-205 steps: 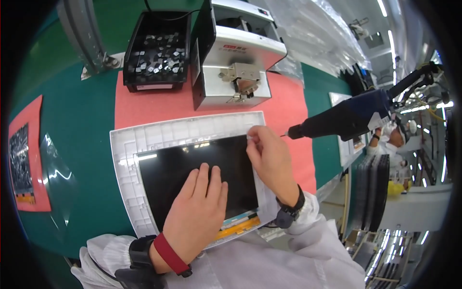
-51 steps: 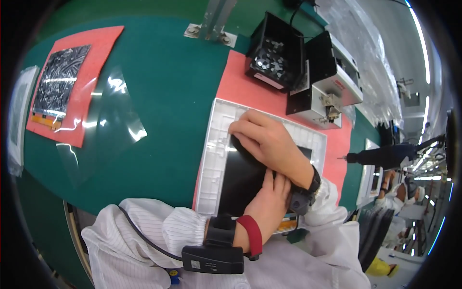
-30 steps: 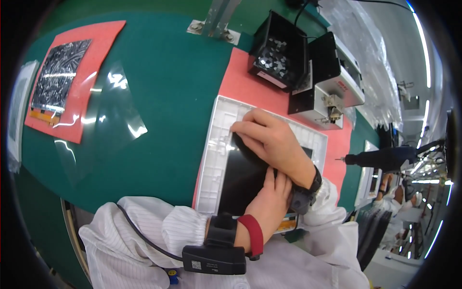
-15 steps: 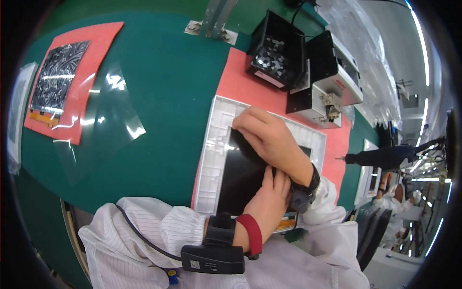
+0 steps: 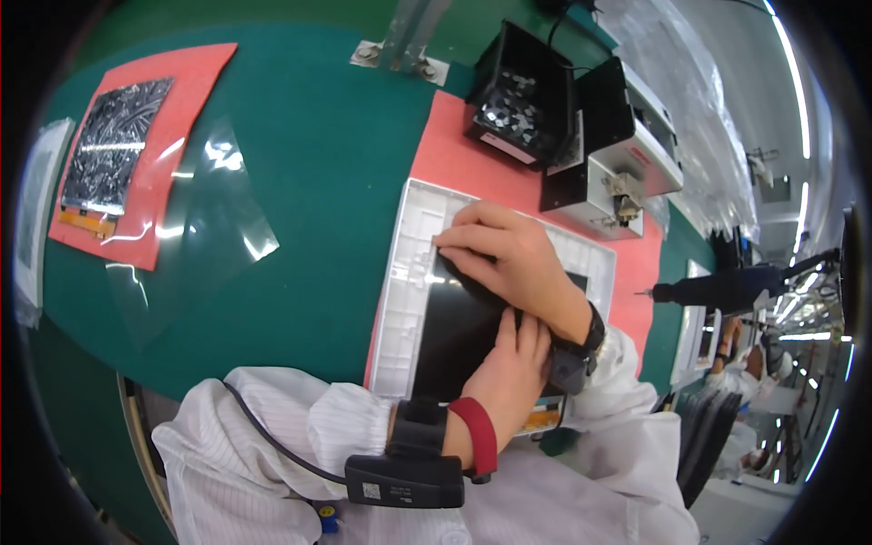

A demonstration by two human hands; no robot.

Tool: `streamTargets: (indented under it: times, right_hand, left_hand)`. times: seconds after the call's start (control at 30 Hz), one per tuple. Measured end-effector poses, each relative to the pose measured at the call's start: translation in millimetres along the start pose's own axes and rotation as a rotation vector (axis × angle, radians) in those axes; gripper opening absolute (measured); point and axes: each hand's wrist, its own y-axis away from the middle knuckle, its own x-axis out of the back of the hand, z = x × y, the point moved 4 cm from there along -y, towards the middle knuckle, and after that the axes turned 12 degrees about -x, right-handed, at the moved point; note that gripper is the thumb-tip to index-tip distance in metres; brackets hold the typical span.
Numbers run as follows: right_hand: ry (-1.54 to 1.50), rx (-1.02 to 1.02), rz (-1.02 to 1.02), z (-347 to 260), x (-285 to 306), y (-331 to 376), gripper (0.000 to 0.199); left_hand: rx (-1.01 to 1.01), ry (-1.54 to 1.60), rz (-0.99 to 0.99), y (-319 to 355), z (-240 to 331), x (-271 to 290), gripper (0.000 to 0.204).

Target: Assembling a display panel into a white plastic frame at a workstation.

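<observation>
This is an electronics assembly line in a factory. A green bench [image 5: 327,163] fills the view, with red work mats [image 5: 472,163] laid on it. At one o'clock stands a black parts bin [image 5: 522,100] beside a small boxy machine [image 5: 618,154]. The worker at six o'clock wears a white striped cleanroom coat [image 5: 272,454] and a grounding wrist strap [image 5: 479,434]. Long ceiling strip lights [image 5: 792,82] run off at two o'clock.
</observation>
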Motion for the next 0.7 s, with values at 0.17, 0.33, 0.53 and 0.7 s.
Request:
streamTargets:
  times: [0.17,0.33,0.53,0.7]
  right_hand:
    - [0.132,0.047,-0.003,-5.9,-6.2,-5.7,0.014]
    - [0.206,0.01,-0.075,-15.7,0.4,3.7,0.012]
    - [0.058,-0.185,-0.143,-12.8,28.4,56.2,0.009]
    - [-0.133,-0.186,-0.003,-10.0,30.7,64.1,0.005]
  left_hand:
    - [0.011,0.001,0.058,-0.9,1.5,-6.3,0.053]
    - [0.008,0.011,0.073,1.1,2.0,-6.2,0.05]
    - [0.008,-0.003,0.151,3.0,4.6,-12.6,0.048]
    - [-0.047,-0.199,0.141,16.8,11.7,13.9,0.049]
